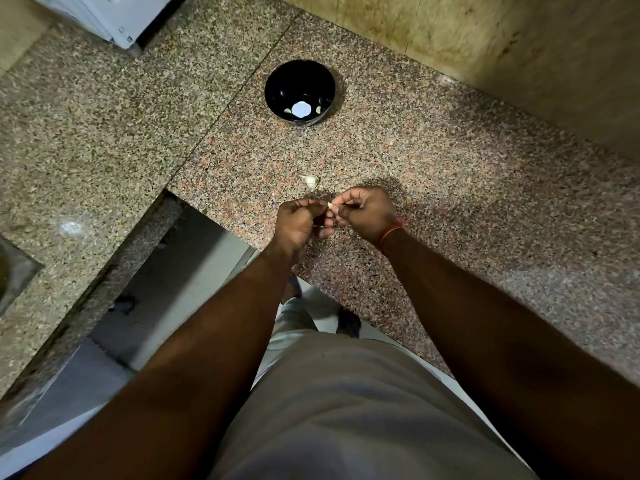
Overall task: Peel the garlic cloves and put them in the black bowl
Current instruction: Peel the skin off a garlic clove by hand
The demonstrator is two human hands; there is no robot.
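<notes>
Writing: none legible.
Left hand: curled, pinching garlic clove.
Right hand: curled, pinching same clove.
Black bowl: well beyond hands.

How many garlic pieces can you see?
4. Two pale cloves lie in the black bowl, at and. One unpeeled clove sits on the counter. One clove is pinched between both hands. Others may be hidden.

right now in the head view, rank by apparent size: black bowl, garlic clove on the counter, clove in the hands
1. black bowl
2. garlic clove on the counter
3. clove in the hands, mostly hidden by fingers, so its rank below the counter clove is unsure
</notes>
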